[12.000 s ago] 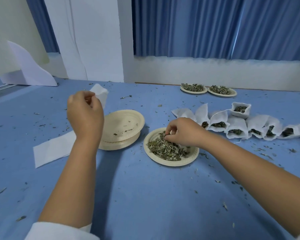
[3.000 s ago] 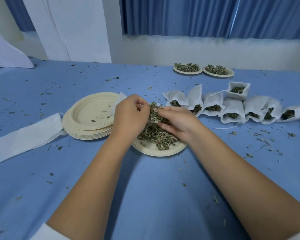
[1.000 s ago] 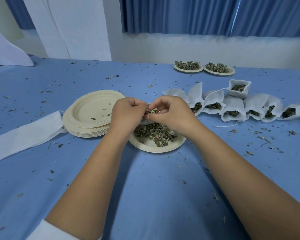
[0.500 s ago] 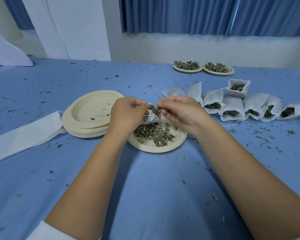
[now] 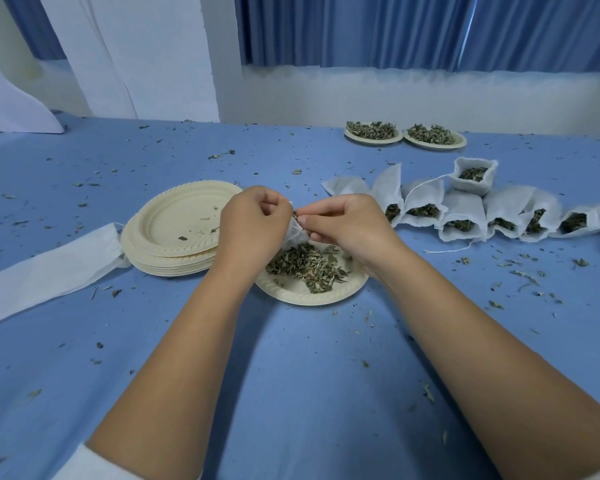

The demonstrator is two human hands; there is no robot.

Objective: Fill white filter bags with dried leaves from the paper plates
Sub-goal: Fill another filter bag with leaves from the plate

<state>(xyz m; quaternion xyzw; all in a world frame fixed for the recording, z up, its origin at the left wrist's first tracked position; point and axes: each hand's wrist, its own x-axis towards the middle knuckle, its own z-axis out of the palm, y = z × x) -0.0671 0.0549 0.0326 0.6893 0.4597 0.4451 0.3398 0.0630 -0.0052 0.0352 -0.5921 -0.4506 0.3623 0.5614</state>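
A white filter bag (image 5: 296, 233) hangs between my hands above a paper plate (image 5: 293, 294) that carries a heap of dried leaves (image 5: 303, 266). My left hand (image 5: 253, 223) grips the bag's left edge, and most of the bag is hidden behind it. Fingers of my right hand (image 5: 343, 225) pinch the bag's mouth from the right, with a few leaves showing at the opening. To the right lies a row of several filled filter bags (image 5: 465, 216) with leaves in their open mouths.
A stack of paper plates (image 5: 174, 230) sits left of my hands, with flat unfilled filter bags (image 5: 52, 268) beside it. Two more plates of leaves (image 5: 373, 133) (image 5: 432, 136) stand at the back. Leaf crumbs litter the blue tablecloth (image 5: 309, 375). A loose string (image 5: 447, 250) lies near the filled bags.
Both hands have stayed over the plate with the bag. My right hand, which held a pinch of leaves at the bag's mouth, now pinches the mouth itself.
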